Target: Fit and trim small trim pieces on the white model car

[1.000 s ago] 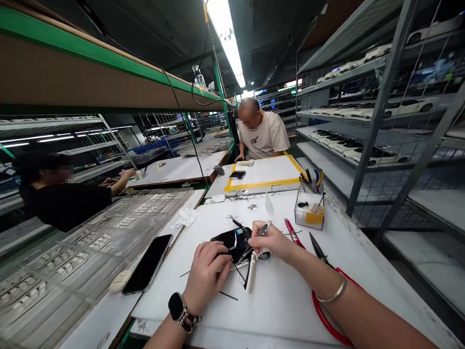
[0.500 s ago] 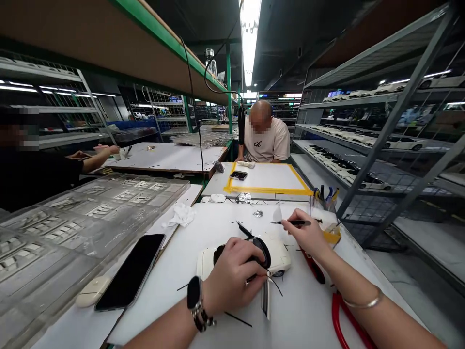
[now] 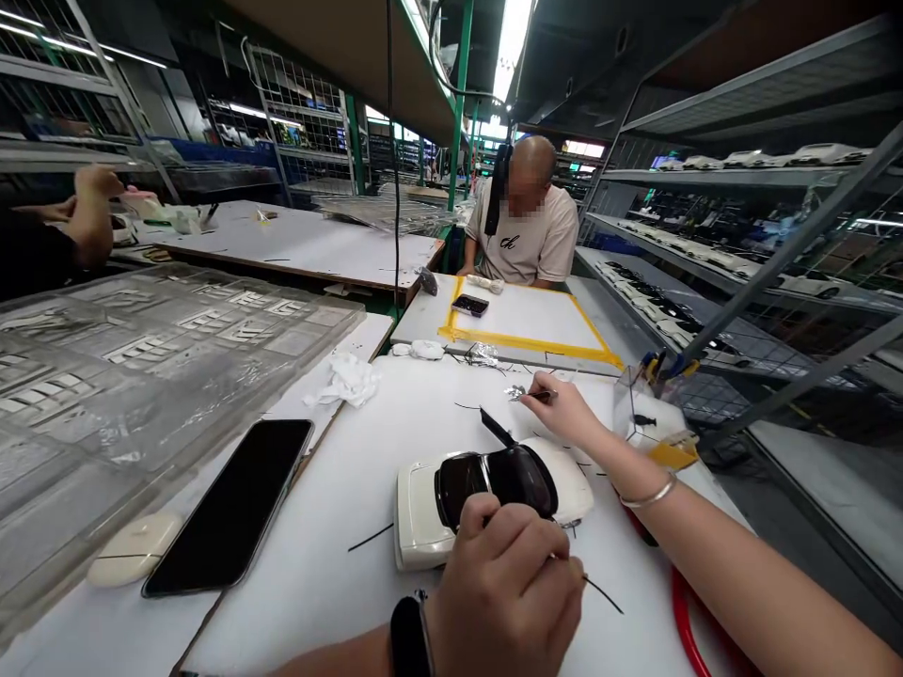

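Head view: where does the white model car (image 3: 486,503) sit against your hands?

— It lies on the white table (image 3: 353,451), right in front of you. Your left hand (image 3: 508,592) is at its near side, touching the edge below the dark windscreen.

— And how is that hand set?

— The fingers are curled closed. A black strip (image 3: 599,592) runs out to the right from under them, but I cannot tell whether you pinch it.

— Your right hand?

— Your right hand (image 3: 568,409) is beyond the car's far right corner and off the car. It is closed in a pinch on a thin dark tool (image 3: 540,396), whose tip is at a silvery scrap (image 3: 514,392) farther left.

— What lies around them?

— A phone (image 3: 229,508) lies face up to the left, well apart from the car. A clear box (image 3: 645,418) stands just right of your right wrist.
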`<action>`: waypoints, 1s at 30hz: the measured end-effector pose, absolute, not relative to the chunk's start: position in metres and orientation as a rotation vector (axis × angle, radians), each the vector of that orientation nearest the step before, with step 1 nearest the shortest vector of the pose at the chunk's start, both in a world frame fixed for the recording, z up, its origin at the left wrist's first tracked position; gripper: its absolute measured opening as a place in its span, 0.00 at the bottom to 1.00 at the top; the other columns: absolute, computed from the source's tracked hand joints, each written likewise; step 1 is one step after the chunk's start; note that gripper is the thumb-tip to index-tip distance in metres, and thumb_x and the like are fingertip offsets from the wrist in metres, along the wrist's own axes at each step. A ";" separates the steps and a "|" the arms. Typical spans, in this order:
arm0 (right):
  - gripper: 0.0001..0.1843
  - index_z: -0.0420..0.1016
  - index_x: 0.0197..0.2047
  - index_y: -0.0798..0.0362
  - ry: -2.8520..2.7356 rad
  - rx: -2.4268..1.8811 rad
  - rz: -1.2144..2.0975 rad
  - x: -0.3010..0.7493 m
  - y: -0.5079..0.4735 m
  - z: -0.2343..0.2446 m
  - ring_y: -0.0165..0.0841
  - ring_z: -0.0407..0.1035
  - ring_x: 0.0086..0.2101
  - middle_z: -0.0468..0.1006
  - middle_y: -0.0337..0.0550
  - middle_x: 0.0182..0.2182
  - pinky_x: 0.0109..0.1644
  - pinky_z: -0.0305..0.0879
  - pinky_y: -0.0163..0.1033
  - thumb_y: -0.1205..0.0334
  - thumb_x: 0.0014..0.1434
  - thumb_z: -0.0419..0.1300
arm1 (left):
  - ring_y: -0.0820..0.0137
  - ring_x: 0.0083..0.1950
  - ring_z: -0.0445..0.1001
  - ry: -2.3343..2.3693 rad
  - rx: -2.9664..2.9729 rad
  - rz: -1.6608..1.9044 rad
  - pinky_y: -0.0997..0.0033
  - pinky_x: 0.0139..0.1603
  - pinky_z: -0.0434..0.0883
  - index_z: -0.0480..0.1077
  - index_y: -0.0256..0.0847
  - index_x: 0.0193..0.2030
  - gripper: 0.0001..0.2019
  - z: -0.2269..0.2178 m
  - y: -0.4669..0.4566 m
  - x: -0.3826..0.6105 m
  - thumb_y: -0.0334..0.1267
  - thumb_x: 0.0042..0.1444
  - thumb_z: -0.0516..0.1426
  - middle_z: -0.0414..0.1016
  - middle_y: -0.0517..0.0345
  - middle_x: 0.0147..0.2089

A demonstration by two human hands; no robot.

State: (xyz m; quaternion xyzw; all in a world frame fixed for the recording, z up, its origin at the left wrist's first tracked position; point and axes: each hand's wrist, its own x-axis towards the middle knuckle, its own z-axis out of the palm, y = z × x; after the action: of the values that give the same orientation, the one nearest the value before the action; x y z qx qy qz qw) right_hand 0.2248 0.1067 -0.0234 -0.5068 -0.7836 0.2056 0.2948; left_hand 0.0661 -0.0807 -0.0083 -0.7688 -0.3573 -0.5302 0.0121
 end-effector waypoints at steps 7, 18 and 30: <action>0.12 0.58 0.25 0.51 -2.031 -1.400 0.513 0.225 0.102 -0.015 0.30 0.60 0.23 0.68 0.36 0.20 0.29 0.55 0.36 0.55 0.53 0.57 | 0.72 0.34 0.67 -1.056 -2.408 -1.603 0.62 0.38 0.58 0.70 0.41 0.33 0.03 -0.007 -0.079 0.063 0.30 0.54 0.57 0.75 0.62 0.31; 0.12 0.60 0.26 0.51 -2.137 -1.269 0.562 0.234 0.095 -0.008 0.30 0.61 0.26 0.70 0.38 0.24 0.32 0.56 0.36 0.57 0.52 0.59 | 0.72 0.36 0.69 -1.063 -2.417 -1.595 0.62 0.42 0.59 0.70 0.41 0.34 0.03 -0.007 -0.079 0.062 0.29 0.53 0.58 0.76 0.60 0.33; 0.12 0.62 0.24 0.52 -1.871 -1.232 0.770 0.236 0.098 -0.019 0.29 0.60 0.23 0.69 0.36 0.21 0.30 0.54 0.36 0.58 0.49 0.62 | 0.71 0.36 0.69 -1.056 -2.380 -1.629 0.63 0.41 0.59 0.71 0.38 0.31 0.03 -0.007 -0.079 0.063 0.27 0.51 0.59 0.75 0.60 0.31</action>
State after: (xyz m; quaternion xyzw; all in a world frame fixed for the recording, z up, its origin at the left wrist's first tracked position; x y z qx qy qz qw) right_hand 0.2360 0.0985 -0.0191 -0.4816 -0.7317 0.3011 0.3768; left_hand 0.0626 -0.0787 -0.0066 -0.7744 -0.3437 -0.5301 0.0353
